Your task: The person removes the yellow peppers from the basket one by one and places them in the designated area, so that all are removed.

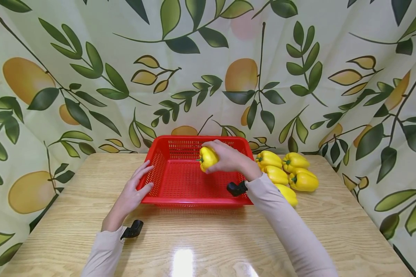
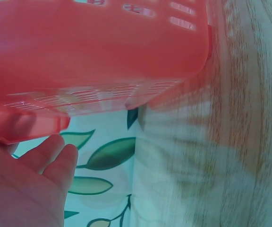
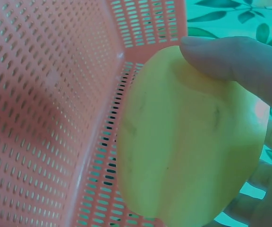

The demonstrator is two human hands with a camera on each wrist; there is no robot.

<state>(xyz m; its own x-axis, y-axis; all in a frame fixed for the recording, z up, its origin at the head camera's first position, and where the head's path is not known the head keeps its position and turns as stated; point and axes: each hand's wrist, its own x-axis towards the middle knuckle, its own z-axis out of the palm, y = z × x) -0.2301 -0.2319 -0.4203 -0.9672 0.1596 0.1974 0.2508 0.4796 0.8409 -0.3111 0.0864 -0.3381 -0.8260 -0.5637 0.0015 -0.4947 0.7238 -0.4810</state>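
My right hand [image 1: 225,156] holds a yellow bell pepper [image 1: 208,158] above the inside of a red plastic basket [image 1: 194,200]. The pepper's green stem points left in the head view. Seen from the right wrist, the thumb [image 3: 216,54] lies across the pepper [image 3: 183,142], with the other fingers on its far side, partly hidden. At the basket's left rim is my left hand [image 1: 133,192], its fingers spread and fairly straight against the edge. In the left wrist view, some fingers of that hand [image 2: 27,184] are hidden by the rim [image 2: 27,127].
Several yellow bell peppers [image 1: 303,179] lie grouped on the wooden table [image 1: 201,238] to the right of the basket. My right forearm passes in front of part of them. A leaf-patterned cloth [image 1: 201,111] hangs behind the table and along its sides.
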